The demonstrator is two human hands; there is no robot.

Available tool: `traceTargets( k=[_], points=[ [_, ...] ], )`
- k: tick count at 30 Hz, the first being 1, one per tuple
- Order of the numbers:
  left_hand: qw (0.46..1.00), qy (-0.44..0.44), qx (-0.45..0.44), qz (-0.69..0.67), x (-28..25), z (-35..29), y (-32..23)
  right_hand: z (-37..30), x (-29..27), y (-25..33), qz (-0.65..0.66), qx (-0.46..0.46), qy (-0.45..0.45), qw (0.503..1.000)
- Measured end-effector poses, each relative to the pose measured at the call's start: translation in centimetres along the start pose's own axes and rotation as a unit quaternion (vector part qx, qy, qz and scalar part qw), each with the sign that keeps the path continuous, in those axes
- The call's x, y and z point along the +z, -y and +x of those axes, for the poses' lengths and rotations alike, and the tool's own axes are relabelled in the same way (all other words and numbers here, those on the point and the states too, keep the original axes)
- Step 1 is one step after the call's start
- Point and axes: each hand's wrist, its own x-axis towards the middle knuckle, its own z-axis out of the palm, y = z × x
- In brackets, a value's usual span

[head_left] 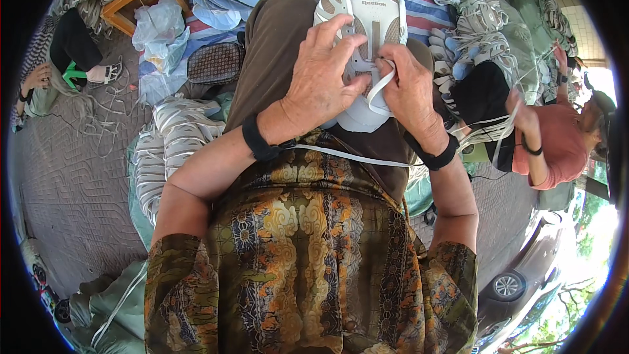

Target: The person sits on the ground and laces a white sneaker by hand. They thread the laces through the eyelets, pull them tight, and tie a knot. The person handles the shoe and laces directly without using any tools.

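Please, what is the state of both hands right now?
Left hand: open, touching the white shoe.
Right hand: closed, pinching a white lace.

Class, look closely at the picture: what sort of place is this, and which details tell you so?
Probably an informal outdoor work area: textured paving underfoot, a parked car close by, and bundled pale shoe uppers heaped around the seated person.

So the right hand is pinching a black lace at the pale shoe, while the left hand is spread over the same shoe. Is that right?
Not quite: the head view shows that the lace in the right hand is white, not black. The left hand is indeed spread over the same pale shoe.
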Motion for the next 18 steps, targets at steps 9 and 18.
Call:
traceTargets(
  k=[9,18],
  points=[
    [0.983,0.117,-0.105,-0.09,0.2,2.0,0.9,-0.4,-0.2,0.1,0.07,0.049,-0.012,0.996],
    [0.984,0.179,-0.015,0.0,0.6,2.7,1.4,-0.7,0.1,0.0,0.234,0.149,-0.013,0.961]
  ],
)
